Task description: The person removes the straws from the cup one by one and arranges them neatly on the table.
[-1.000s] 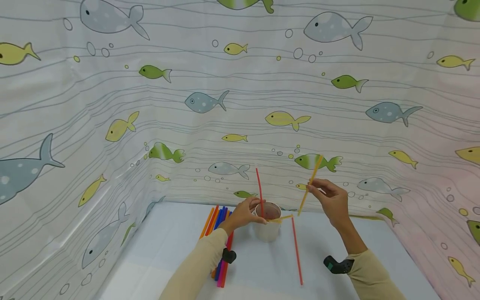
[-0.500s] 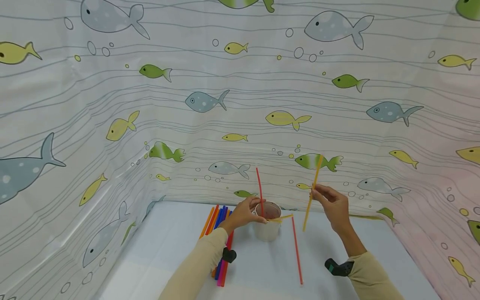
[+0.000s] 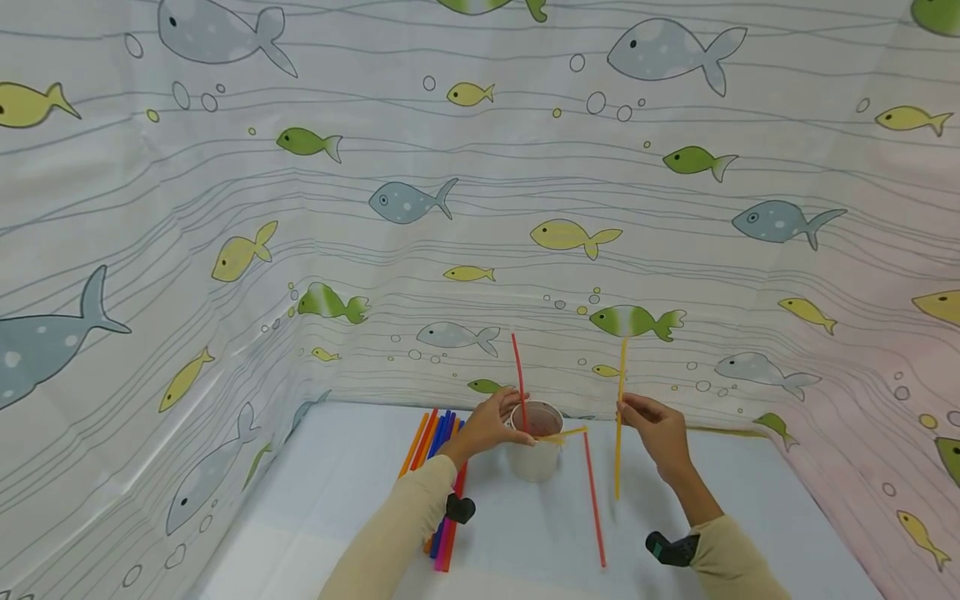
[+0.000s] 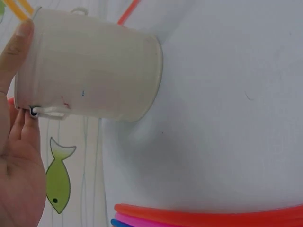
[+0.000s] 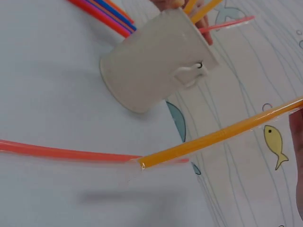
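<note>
A small white bucket (image 3: pixel 534 467) with side handle lugs stands upright at mid-table. My left hand (image 3: pixel 487 427) grips its rim, thumb at the front and fingers round the far side. The thumb tip touches yellow straws (image 4: pixel 18 8) at the rim, whose ends stick out to the right. Out of the bucket rises a red straw (image 3: pixel 518 371). To the right, my right hand (image 3: pixel 662 429) pinches another yellow straw (image 3: pixel 618 467), held nearly vertical. Between it and the bucket a second red straw (image 3: pixel 595 504) lies; I cannot tell whether it touches the rim straws.
A bundle of orange, red, blue and pink straws (image 3: pixel 444 550) lies on the white table (image 3: pixel 292 517), left of the bucket and partly under my left forearm. A fish-printed curtain (image 3: pixel 480 308) closes off the back and sides. Each wrist wears a small black camera (image 3: pixel 672 550).
My right hand has moved down and slightly toward me, and the yellow straw in it has turned from slanted to nearly vertical. The left hand and bucket have not moved.
</note>
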